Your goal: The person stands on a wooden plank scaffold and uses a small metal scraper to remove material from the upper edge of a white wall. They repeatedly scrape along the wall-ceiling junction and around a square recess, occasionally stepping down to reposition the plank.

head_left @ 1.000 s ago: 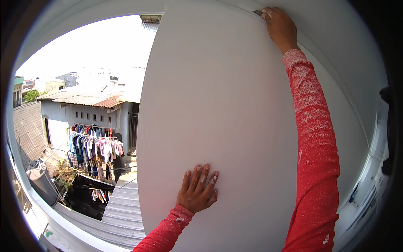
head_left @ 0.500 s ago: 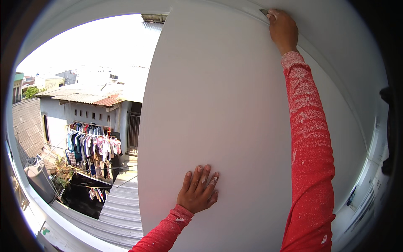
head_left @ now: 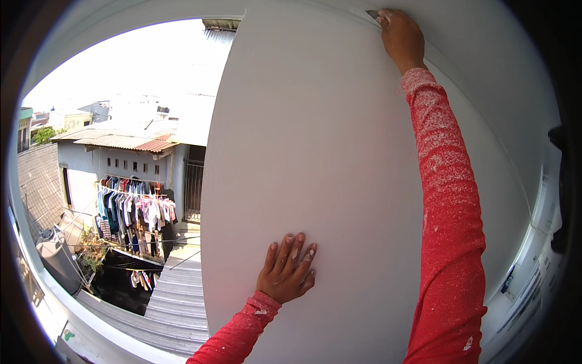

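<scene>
My right hand [head_left: 402, 37] is raised to the upper right, closed round a small putty knife [head_left: 372, 14]. Only the dark metal tip of that blade shows past my fingers; the rest is hidden in my grip. The blade is at the seam [head_left: 348, 10] where the white wall [head_left: 315, 133] meets the ceiling [head_left: 479, 42]. Lower down, my left hand [head_left: 285, 270] lies flat against the wall with its fingers spread, holding nothing. White specks cover my fingertips and the red sleeves on both arms.
Left of the wall is an open window with a white frame [head_left: 91, 324]. Outside are a corrugated metal roof [head_left: 176, 303], a house with clothes [head_left: 130, 206] hung on a line, and a grey water tank [head_left: 57, 261]. A dark object [head_left: 556, 136] stands at the right rim.
My right hand has slid a little to the left along the seam with the putty knife. The left hand stays at nearly the same spot on the wall.
</scene>
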